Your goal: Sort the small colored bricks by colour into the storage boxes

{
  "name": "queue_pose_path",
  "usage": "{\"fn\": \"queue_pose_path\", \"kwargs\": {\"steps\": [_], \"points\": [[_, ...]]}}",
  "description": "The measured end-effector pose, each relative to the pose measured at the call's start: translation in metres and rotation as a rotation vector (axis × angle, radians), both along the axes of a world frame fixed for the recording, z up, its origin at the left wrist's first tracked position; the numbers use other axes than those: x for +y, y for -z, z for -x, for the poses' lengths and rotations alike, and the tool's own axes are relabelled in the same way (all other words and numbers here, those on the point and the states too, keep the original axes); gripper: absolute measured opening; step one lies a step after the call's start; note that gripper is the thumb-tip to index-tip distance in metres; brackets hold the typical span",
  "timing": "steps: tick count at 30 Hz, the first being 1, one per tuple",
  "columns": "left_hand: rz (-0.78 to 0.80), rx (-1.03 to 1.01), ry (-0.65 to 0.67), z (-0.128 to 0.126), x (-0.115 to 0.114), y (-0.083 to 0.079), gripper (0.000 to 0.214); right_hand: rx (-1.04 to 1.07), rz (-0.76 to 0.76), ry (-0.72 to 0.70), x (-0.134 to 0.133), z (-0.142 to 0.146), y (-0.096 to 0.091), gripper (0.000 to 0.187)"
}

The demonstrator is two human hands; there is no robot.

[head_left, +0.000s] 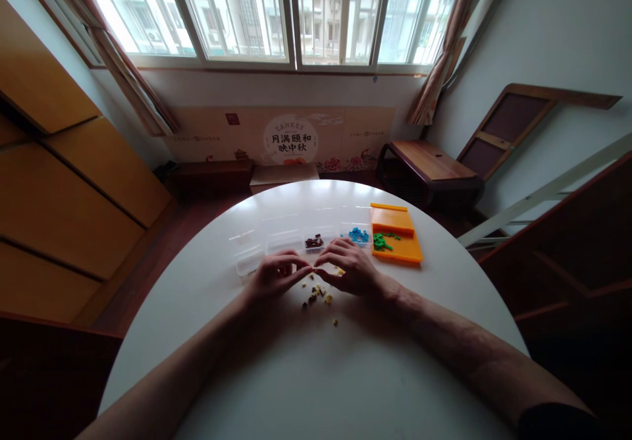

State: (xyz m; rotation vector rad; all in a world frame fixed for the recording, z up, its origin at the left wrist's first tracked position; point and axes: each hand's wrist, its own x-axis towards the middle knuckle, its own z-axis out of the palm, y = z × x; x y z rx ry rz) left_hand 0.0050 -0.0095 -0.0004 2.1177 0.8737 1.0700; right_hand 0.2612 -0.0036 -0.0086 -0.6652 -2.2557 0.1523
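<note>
My left hand [274, 276] and my right hand [348, 269] rest on the round white table [316, 374], their fingertips meeting in a pinch above a scatter of tiny yellow and brown pieces [318, 293]. Whatever sits between the fingertips is too small to name. Just beyond the hands stand clear plastic boxes [284, 239]; one holds brown pieces [314, 242], another blue pieces [359, 234]. To the right lies an orange tray [401, 246] carrying green pieces [381, 241].
A low dark wooden bench [429, 166] stands behind the table at the right. Wooden cabinets [64, 196] line the left wall. Windows with curtains fill the back wall above a printed board [291, 140].
</note>
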Motion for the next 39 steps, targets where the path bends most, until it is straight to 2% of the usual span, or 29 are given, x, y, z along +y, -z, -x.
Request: {"fn": "queue_pose_path", "kwargs": {"steps": [7, 11, 15, 18, 25, 39], "points": [[-0.052, 0.016, -0.013, -0.001, -0.002, -0.005, 0.028, 0.049, -0.013, -0.006, -0.003, 0.0, -0.006, 0.004], [-0.091, 0.049, -0.065, 0.001, -0.005, -0.004, 0.022, 0.131, 0.003, 0.157, 0.001, -0.001, -0.001, 0.008], [-0.105, 0.15, -0.02, 0.003, -0.008, -0.002, 0.012, 0.189, 0.065, 0.37, 0.006, -0.004, 0.007, 0.006], [-0.142, 0.213, 0.017, 0.004, -0.009, -0.003, 0.012, 0.194, 0.101, 0.444, 0.009, -0.006, 0.01, 0.004], [-0.237, 0.309, 0.033, 0.002, -0.008, 0.002, 0.01, 0.181, 0.097, 0.416, 0.008, -0.004, 0.008, 0.008], [-0.277, 0.376, -0.024, -0.001, -0.008, 0.001, 0.017, 0.178, 0.107, 0.355, 0.007, -0.004, 0.007, 0.012]]}}
